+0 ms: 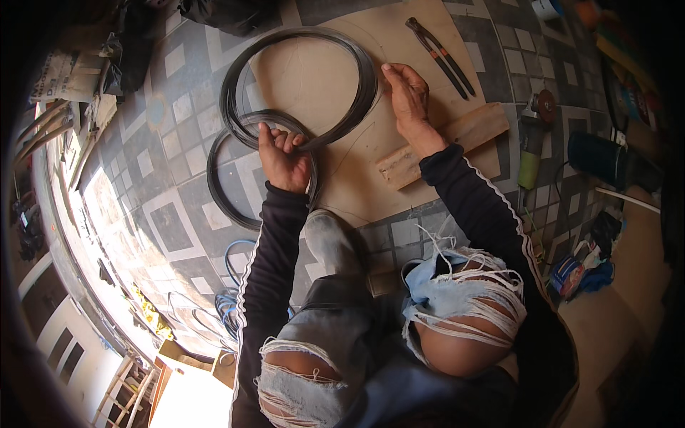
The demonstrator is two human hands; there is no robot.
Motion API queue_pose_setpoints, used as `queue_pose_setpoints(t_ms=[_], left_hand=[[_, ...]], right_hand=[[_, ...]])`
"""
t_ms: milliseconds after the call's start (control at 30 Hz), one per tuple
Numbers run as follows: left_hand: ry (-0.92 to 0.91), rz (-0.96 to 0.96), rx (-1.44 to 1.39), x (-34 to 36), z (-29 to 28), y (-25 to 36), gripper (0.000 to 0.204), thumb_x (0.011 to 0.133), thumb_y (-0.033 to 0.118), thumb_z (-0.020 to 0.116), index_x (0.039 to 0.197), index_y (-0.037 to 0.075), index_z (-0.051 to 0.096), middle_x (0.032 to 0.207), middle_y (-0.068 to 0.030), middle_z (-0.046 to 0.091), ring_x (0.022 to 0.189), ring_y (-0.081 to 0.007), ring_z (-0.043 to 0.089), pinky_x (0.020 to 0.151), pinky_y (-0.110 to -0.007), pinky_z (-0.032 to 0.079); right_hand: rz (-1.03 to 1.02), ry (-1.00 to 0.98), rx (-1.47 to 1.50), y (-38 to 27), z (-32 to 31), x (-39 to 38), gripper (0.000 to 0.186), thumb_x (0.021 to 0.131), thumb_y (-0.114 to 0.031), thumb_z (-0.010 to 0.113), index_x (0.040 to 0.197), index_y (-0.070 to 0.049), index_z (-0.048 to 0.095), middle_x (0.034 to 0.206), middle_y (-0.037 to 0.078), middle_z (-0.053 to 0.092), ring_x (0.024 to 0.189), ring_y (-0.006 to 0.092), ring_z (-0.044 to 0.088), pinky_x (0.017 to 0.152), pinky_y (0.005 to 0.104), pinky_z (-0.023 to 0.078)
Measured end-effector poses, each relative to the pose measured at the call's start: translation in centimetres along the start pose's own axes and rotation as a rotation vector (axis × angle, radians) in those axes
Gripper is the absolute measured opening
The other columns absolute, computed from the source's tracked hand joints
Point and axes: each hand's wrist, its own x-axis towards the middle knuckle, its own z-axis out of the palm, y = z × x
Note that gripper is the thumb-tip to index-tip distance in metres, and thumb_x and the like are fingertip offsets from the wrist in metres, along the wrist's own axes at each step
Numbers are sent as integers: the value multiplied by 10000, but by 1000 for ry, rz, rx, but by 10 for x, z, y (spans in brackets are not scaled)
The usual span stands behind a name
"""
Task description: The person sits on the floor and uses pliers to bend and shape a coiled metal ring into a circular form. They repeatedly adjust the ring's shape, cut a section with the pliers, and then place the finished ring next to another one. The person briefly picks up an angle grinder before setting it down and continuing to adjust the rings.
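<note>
My left hand (285, 158) is closed around the lower edge of a large coil of thin dark wire (230, 89). A second, smaller wire coil (216, 178) lies below it on the floor, partly hidden by my left hand and sleeve. To the right of the large coil is my right hand (410, 103), thumb and fingers pinched together where a fine loose strand arcs out from the coil. Past that hand, a pair of end-cutting pincers (439, 57) with dark handles and orange marks rests on a tan board (307, 75).
A wooden block (442, 146) lies across the board under my right wrist. An angle grinder (530, 146) with a green body sits farther right on the patterned tiles. Blue cable (227, 314) is looped at the lower left, near an open cardboard box (187, 357).
</note>
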Motion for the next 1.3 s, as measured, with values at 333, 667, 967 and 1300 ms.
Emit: queue_pose_setpoints(t_ms=[333, 667, 967, 1300], left_hand=[[-68, -90, -143, 2, 6, 13, 329, 1059, 304, 626, 820, 114, 504, 581, 67, 357, 509, -84, 349, 626, -279, 438], [-3, -96, -131, -2, 32, 25, 321, 1090, 331, 564, 867, 116, 481, 600, 53, 352, 524, -95, 361, 617, -293, 448], [-106, -88, -143, -4, 76, 57, 301, 1115, 230, 503, 854, 81, 477, 610, 20, 396, 560, -120, 420, 721, -341, 500], [-492, -118, -184, -19, 145, 104, 234, 1072, 225, 584, 1057, -8, 568, 1103, -163, 689, 1185, -333, 652, 1153, -535, 459]], right_hand=[[218, 23, 163, 14, -9, -16, 489, 1000, -401, 693, 1357, -90, 570, 1196, 61, 622, 1101, 193, 638, 921, 375, 538], [-1128, -255, -657, -14, -15, -54, 891, 791, -443, 851, 1509, -122, 433, 1439, 115, 464, 1392, 338, 420, 1178, 564, 300], [-1531, -472, -839, -58, 44, 16, 260, 746, -268, 839, 876, -164, 640, 749, -13, 646, 732, 218, 678, 776, 357, 543], [-1404, -489, -690, -195, 84, 25, 256, 860, -279, 805, 820, -73, 659, 752, 156, 686, 719, 374, 700, 595, 433, 525]])
